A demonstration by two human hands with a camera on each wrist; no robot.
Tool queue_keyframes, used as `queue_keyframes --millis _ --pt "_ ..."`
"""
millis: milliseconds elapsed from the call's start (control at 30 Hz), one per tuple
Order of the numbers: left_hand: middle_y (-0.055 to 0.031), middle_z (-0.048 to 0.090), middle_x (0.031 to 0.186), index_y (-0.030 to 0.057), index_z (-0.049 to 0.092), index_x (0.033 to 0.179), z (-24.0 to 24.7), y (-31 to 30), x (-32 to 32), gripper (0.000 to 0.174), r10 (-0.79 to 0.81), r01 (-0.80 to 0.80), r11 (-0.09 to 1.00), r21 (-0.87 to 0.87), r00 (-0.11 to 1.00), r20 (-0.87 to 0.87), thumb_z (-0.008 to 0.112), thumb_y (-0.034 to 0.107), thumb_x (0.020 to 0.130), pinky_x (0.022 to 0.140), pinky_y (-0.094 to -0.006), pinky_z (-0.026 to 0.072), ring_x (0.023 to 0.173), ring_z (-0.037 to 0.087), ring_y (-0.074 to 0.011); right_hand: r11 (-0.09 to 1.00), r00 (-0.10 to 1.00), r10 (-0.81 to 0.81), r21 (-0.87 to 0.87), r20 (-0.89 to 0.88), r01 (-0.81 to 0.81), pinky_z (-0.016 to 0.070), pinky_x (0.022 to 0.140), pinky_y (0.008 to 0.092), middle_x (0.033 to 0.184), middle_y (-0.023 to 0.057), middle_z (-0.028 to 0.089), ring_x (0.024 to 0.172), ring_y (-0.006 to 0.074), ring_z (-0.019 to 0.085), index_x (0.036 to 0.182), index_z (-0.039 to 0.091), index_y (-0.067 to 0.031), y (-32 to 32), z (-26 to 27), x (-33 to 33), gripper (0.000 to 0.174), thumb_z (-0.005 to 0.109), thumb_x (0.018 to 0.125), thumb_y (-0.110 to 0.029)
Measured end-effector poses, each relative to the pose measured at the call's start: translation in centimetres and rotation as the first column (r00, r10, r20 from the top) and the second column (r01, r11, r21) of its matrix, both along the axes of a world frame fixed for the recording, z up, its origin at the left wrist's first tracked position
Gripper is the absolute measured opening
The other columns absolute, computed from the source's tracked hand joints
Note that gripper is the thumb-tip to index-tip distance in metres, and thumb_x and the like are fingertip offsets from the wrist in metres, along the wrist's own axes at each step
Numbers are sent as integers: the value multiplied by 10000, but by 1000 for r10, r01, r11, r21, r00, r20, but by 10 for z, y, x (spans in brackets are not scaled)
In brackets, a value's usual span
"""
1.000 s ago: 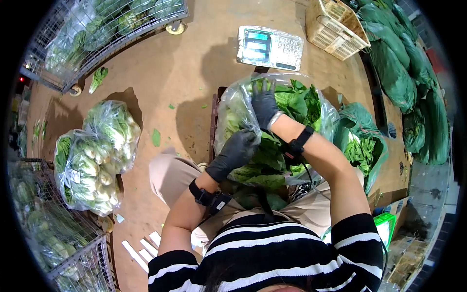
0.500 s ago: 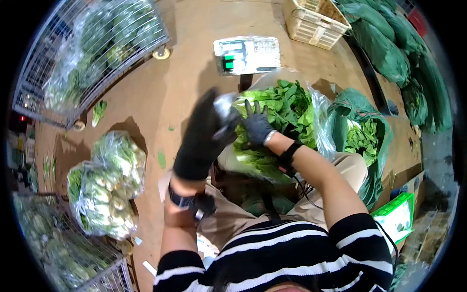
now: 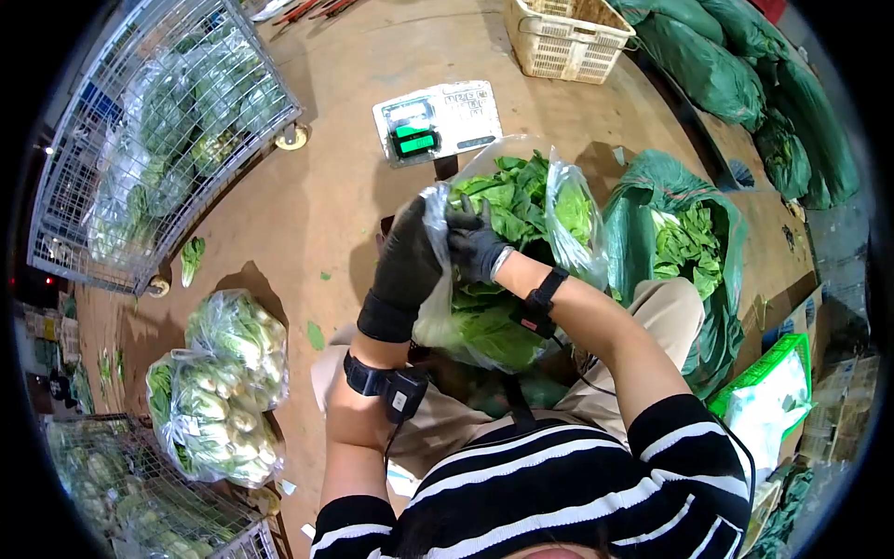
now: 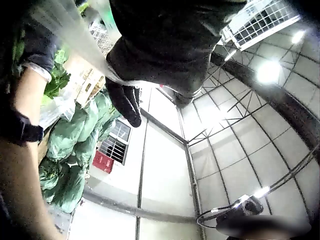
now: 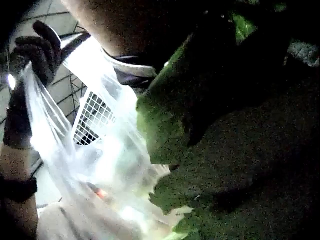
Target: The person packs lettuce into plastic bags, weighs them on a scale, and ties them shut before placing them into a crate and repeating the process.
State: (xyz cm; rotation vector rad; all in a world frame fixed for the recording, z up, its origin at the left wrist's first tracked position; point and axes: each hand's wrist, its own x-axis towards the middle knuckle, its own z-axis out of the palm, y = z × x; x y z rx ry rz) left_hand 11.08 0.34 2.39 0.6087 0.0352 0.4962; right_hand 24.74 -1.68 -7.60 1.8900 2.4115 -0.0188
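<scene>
A clear plastic bag [image 3: 436, 312] full of leafy greens [image 3: 512, 200] lies in front of the person, between the knees. My left hand [image 3: 408, 261], in a black glove, grips the bag's left edge and holds it raised. In the right wrist view, the stretched plastic [image 5: 52, 112] runs up to that hand [image 5: 35, 57], beside dark green leaves [image 5: 165, 130]. The gloved right hand [image 3: 475, 250] rests on the greens just inside the lifted edge, fingers extended. The left wrist view shows the plastic pulled taut under the left glove [image 4: 162, 42].
Beyond the bag stands a scale display [image 3: 438, 121]. A green bag of leafy vegetables [image 3: 687, 247] is at right, near a cream crate [image 3: 570, 47] and stacked green sacks [image 3: 698, 70]. At left are bagged vegetables [image 3: 223, 391] and a wire cage cart [image 3: 168, 140].
The left hand has left the greens, swung up and left, and now holds the bag's edge raised. The right hand has shifted down and left over the greens. The head view has turned.
</scene>
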Motion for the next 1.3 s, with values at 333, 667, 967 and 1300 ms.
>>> queue_keyframes --millis 333,667,967,1300 --pt "-179 570 909 3 400 1157 -2 0 -17 443 229 -194 968 160 943 -241 368 325 855 761 -379 430 801 565 -273 963 905 96 267 -414 20 266 955 394 1216 151 395 1152 322 324 1155 432 -47 -61 91 15 555 627 681 -260" --pt "-145 573 946 6 446 1117 -16 2 -30 407 296 -217 941 259 899 -322 421 308 845 756 -354 437 838 561 -237 788 860 -79 496 -504 364 347 838 396 1118 174 458 1002 330 442 1165 399 -31 -137 71 83 642 634 671 -368" --pt "-89 579 865 10 518 1007 -19 -9 -20 329 453 -228 834 502 803 -388 494 285 828 687 -279 453 747 568 -175 803 865 -328 370 -379 467 362 813 425 1055 179 503 953 325 480 1078 469 -5 -129 47 79 670 617 624 -476" --pt "-155 577 910 -64 471 1053 -24 -13 -14 296 164 -42 962 268 877 -451 426 129 833 672 -272 471 727 579 -185 985 -545 -59 -136 -836 102 397 820 335 1013 158 535 912 244 518 1053 486 15 -145 58 133 310 440 798 -156"
